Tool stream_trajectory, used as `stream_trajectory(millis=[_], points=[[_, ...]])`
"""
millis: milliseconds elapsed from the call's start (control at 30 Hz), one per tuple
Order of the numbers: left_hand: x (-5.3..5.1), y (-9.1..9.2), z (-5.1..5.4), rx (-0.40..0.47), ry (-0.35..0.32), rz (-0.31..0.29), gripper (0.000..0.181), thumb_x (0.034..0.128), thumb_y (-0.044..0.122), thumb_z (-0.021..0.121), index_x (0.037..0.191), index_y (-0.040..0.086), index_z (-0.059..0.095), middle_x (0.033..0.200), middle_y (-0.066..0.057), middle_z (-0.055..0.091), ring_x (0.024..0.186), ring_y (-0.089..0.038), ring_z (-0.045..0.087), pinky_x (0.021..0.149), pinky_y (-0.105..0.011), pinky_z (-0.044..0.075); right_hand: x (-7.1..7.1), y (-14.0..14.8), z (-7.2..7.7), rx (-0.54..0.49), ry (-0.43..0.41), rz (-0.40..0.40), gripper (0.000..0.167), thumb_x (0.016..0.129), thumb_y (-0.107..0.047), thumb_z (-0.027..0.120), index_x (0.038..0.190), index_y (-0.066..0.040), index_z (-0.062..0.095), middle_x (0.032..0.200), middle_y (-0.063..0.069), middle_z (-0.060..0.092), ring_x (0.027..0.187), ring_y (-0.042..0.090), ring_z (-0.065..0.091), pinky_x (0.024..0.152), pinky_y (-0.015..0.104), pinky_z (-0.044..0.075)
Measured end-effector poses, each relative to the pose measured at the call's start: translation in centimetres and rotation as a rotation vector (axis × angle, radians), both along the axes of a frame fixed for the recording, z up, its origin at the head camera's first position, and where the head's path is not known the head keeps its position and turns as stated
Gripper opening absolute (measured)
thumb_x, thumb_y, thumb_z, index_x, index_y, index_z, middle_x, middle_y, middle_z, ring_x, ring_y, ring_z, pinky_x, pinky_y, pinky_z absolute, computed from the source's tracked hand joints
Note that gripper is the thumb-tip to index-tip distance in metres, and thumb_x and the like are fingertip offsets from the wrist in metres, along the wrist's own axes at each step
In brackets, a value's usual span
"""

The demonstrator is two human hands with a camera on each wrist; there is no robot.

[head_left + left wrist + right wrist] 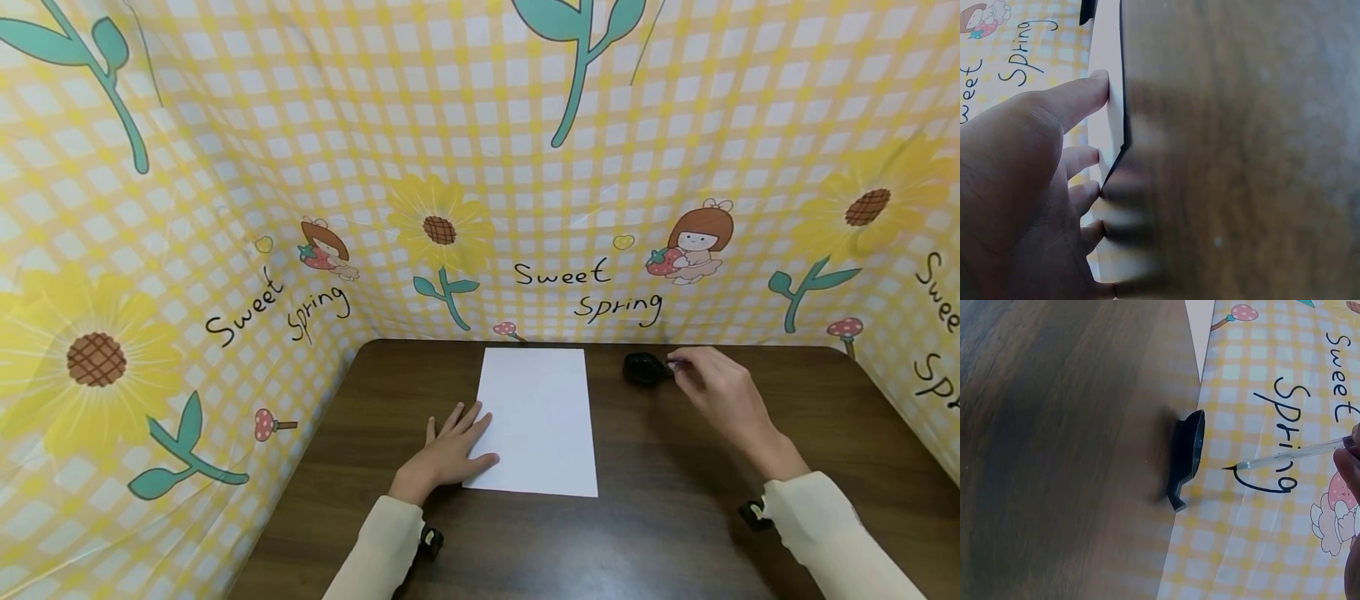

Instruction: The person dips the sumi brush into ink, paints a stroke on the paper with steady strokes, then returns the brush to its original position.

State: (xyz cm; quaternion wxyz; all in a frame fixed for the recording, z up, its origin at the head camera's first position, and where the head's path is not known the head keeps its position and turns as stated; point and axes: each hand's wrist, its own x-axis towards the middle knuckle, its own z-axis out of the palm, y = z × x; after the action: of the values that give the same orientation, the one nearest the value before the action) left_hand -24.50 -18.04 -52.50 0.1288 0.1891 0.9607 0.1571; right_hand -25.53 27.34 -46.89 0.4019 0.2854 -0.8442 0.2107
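A white sheet of paper (542, 425) lies on the dark wooden table. My left hand (450, 450) rests at its left edge, fingers spread, with the thumb and some fingertips on the sheet. To the right of the paper sits a small black dish (641, 368) with a short handle; the right wrist view shows it from the side. My right hand (723, 392) pinches a slim clear-handled brush (1297, 455) between thumb and fingers. Its dark pointed tip hangs above the dish, apart from it. Most of the right hand lies outside the right wrist view.
The brown tabletop (525, 550) has rounded far corners. A yellow checked cloth (480, 100) printed with sunflowers and lettering hangs behind the table and along both sides. Dark bands with small devices circle both wrists.
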Motion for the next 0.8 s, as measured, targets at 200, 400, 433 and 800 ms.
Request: stream_trajectory(millis=[200,400,433,800], points=[[0.0,0.0,0.0,0.003,0.000,0.000,0.079,0.1047,0.059,0.057,0.170,0.021,0.032,0.181,-0.006,0.016,0.168,-0.039,0.007,0.124,-0.080,0.001,-0.4,-0.1,0.1,-0.052,0.016,-0.021,0.057,0.112,-0.047,0.043,0.105,0.001,0.074,0.094,0.012,0.076,0.081,0.026,0.074,0.065,0.040,0.056],[0.1,0.0,0.3,0.007,-0.002,-0.001,0.079,0.1048,0.058,0.057,0.170,0.021,0.032,0.181,-0.006,0.016,0.168,-0.039,0.007,0.124,-0.080,0.000,-0.6,0.1,-0.3,-0.098,0.007,-0.038,0.048,0.112,-0.041,0.052,0.107,0.002,0.072,0.095,0.014,0.077,0.081,0.028,0.075,0.069,0.040,0.055],[0.2,0.0,0.4,0.006,-0.003,-0.001,0.079,0.1050,0.058,0.057,0.170,0.021,0.032,0.181,-0.006,0.015,0.168,-0.039,0.007,0.124,-0.080,0.000,-0.6,0.1,-0.4,-0.107,0.004,-0.043,0.041,0.111,-0.036,0.057,0.107,0.002,0.072,0.095,0.014,0.077,0.081,0.028,0.075,0.069,0.039,0.055],[0.2,0.0,0.1,0.012,0.000,-0.004,0.079,0.1047,0.059,0.057,0.170,0.021,0.032,0.181,-0.006,0.015,0.168,-0.039,0.007,0.124,-0.081,0.000,-0.8,0.0,-0.9,-0.213,-0.058,-0.113,0.030,0.084,0.009,0.085,0.109,0.001,0.072,0.096,0.013,0.079,0.082,0.031,0.077,0.078,0.009,0.048]])
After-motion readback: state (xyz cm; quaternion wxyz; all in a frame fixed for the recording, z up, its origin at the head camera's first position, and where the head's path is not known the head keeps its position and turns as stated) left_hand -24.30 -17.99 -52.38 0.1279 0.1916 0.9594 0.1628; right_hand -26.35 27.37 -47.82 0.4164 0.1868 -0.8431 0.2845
